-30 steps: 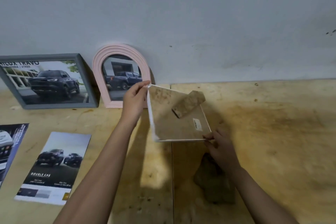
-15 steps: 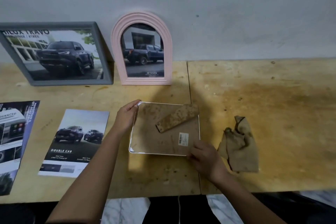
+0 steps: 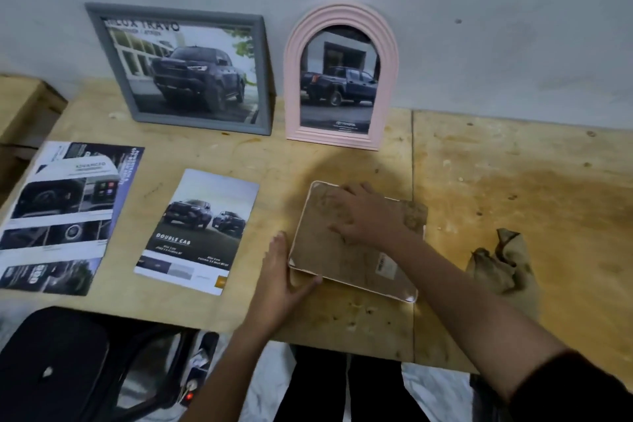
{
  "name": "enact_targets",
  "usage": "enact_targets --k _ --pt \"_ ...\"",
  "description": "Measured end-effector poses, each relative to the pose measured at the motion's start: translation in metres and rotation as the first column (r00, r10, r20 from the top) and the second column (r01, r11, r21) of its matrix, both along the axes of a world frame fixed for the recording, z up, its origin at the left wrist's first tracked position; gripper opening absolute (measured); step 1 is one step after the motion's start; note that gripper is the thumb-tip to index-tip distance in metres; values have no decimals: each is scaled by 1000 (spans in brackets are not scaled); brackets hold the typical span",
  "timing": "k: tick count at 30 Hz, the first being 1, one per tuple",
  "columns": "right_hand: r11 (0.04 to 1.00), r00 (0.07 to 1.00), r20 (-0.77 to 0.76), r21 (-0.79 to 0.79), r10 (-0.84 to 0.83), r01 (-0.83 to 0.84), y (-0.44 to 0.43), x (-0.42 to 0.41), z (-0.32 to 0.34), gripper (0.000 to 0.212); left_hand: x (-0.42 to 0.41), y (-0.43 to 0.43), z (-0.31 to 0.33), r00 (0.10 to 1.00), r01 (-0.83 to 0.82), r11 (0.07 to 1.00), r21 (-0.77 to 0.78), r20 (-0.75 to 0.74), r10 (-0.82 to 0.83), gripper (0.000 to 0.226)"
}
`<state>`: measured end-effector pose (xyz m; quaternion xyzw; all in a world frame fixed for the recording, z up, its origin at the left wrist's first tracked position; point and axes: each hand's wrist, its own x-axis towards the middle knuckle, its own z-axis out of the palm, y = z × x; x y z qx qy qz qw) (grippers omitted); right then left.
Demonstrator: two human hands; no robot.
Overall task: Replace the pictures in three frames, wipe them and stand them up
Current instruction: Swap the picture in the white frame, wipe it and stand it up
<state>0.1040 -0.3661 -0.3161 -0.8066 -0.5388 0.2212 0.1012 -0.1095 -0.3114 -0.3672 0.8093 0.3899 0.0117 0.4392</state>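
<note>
**Q:** Why does the third frame (image 3: 349,250) lie face down near the plywood table's (image 3: 513,181) front edge?

**A:** This exposes its backing board. The right hand (image 3: 363,216) presses there, fingers spread flat; the left hand (image 3: 279,271) braces the near-left corner, fingers together, thumb under the edge. The car print (image 3: 202,229) waits just left.

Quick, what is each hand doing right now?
Left hand: open, fingers flat against the left edge of the face-down frame, not gripping.
Right hand: open, palm pressing flat on the frame's back.
</note>
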Motion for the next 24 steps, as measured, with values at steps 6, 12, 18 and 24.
enact_targets --k 6,12,18,24 --pt "960 979 134 -254 152 -114 47 -2 -7 85 -3 -18 -13 998 16 978 207 -68 -2 109" --pt "901 915 253 -384 315 -203 65 -4 8 101 -3 -20 -25 996 31 947 320 -89 -2 88" --pt "835 854 297 -492 427 -246 80 -3 16 121 -3 -19 -24 998 22 957 291 -69 -2 90" --pt "753 687 376 -530 622 -391 86 -11 21 93 -4 -20 -23 998 4 961 275 -60 13 84"
